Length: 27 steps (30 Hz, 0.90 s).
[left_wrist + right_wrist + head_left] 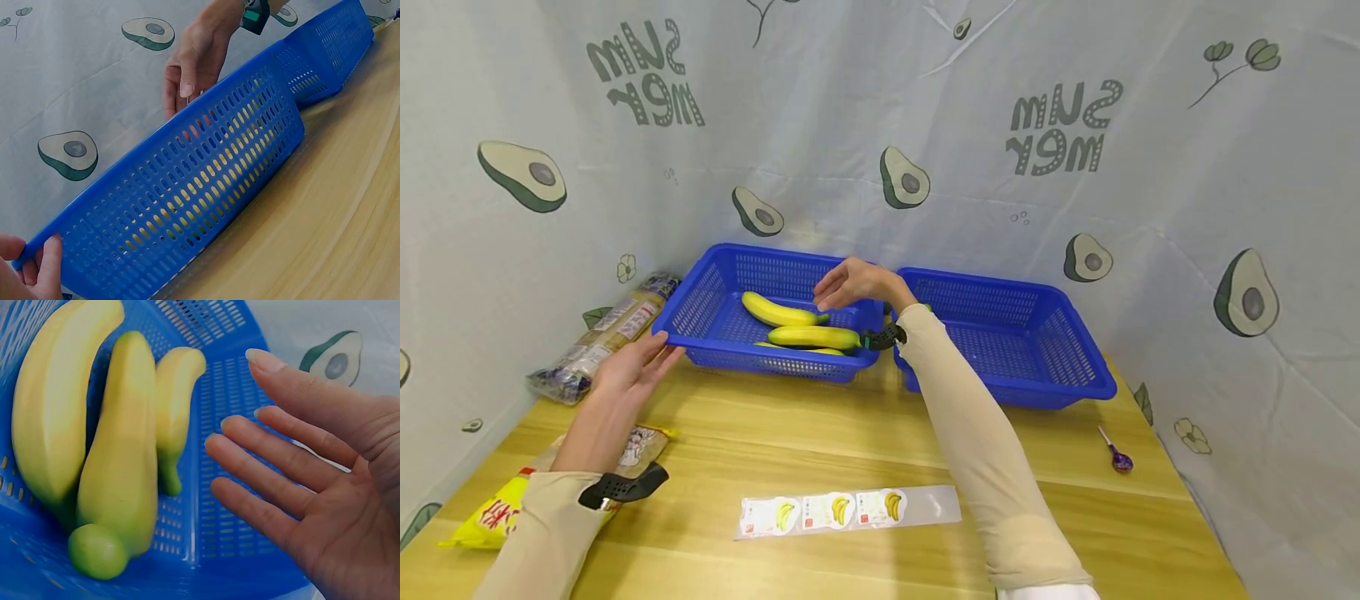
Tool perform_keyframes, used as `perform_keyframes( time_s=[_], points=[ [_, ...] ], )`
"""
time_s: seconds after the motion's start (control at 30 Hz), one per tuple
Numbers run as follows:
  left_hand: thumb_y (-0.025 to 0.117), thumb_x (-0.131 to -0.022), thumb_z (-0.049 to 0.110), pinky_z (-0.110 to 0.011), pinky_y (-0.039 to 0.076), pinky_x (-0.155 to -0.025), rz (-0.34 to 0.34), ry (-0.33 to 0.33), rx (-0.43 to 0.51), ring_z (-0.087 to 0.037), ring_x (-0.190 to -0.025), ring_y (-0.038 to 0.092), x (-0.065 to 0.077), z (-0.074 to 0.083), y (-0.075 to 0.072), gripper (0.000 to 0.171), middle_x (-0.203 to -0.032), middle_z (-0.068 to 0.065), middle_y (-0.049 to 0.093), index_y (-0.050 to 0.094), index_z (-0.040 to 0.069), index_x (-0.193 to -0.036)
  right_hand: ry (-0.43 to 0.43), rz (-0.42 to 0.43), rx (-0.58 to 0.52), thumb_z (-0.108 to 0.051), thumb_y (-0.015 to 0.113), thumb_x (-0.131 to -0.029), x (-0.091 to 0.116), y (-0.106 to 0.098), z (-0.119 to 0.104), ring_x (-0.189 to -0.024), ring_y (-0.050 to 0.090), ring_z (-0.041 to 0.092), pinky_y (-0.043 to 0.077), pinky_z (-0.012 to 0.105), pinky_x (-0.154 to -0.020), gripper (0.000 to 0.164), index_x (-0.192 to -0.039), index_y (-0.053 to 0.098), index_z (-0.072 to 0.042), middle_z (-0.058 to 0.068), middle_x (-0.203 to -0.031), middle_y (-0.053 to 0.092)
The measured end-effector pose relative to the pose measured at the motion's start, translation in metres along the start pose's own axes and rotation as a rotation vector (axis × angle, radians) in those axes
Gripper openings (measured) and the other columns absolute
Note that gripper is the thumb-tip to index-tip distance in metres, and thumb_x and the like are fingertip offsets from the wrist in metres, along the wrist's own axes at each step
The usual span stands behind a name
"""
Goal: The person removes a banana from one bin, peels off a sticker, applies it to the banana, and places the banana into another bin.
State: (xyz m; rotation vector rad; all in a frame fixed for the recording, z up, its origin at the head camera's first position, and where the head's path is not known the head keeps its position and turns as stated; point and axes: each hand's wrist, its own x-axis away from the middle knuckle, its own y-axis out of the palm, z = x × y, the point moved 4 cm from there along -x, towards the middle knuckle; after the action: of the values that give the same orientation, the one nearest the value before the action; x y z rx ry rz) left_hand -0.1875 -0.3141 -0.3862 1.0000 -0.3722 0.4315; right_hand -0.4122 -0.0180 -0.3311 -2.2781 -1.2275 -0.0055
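Observation:
Three yellow bananas with green ends lie in the left blue basket (pixel 775 360): a rear banana (pixel 778 311), a middle banana (pixel 815 337), and one at the front (pixel 825 351), mostly hidden by the basket wall. At the basket's near left corner, my left hand (pixel 628 367) grips the rim between thumb and fingers (pixel 49 269). Over the basket's right part hovers my right hand (pixel 857 282), empty. Its fingers (pixel 269 462) are spread and nearly straight, apart from the bananas (pixel 122 444) in the right wrist view.
Beside it stands a second blue basket (pixel 1030 394), partly behind my right forearm. A strip of banana-picture labels (pixel 850 510) lies in front. A lollipop (pixel 1120 460) is at right; a yellow bag (pixel 493 508) and a clear-wrapped package (pixel 606 342) are at left.

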Motion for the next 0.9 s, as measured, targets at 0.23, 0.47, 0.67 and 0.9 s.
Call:
perform_keyframes(
  time_s=[0.23,0.47,0.67,0.9],
  points=[
    [0.06,-0.107,-0.002,-0.028,0.041,-0.118,-0.014,0.009,-0.035,-0.006,-0.155,0.032,0.001,0.001,0.002,0.087,-0.173,0.016,0.019,0.014,0.034,-0.172,0.018,-0.043,0.034,-0.006,0.078,-0.099,-0.004,0.003,0.007,-0.125,0.069,0.038,0.052,0.053,-0.114,0.044,-0.139,0.066,0.009,0.019,-0.133,0.074],
    [0.061,-0.106,-0.003,-0.029,0.037,-0.12,-0.007,0.024,-0.013,-0.01,-0.156,0.033,0.003,0.0,-0.001,0.087,-0.173,0.013,0.023,0.016,0.031,-0.172,0.024,-0.009,0.003,-0.001,0.077,-0.099,-0.009,0.008,0.015,-0.12,0.072,0.034,0.058,0.048,-0.107,0.032,-0.13,0.073,0.006,0.019,-0.128,0.076],
    [0.061,-0.106,-0.004,-0.029,0.045,-0.116,0.004,0.014,0.0,-0.01,-0.147,0.046,0.004,-0.003,-0.004,0.086,-0.161,0.011,0.043,0.019,0.031,-0.172,0.082,-0.038,0.029,-0.003,0.079,-0.098,-0.014,0.016,0.021,-0.116,0.074,0.029,0.059,0.044,-0.105,0.03,-0.127,0.076,0.003,0.015,-0.123,0.078],
    [0.062,-0.105,-0.005,-0.028,0.043,-0.117,-0.018,0.004,0.035,-0.01,-0.146,0.048,0.004,-0.007,-0.007,0.085,-0.153,0.006,0.051,0.022,0.031,-0.171,0.105,-0.046,0.062,0.0,0.081,-0.095,-0.015,0.023,0.022,-0.117,0.074,0.028,0.06,0.04,-0.103,0.034,-0.128,0.076,0.003,0.016,-0.127,0.077]
  ],
)
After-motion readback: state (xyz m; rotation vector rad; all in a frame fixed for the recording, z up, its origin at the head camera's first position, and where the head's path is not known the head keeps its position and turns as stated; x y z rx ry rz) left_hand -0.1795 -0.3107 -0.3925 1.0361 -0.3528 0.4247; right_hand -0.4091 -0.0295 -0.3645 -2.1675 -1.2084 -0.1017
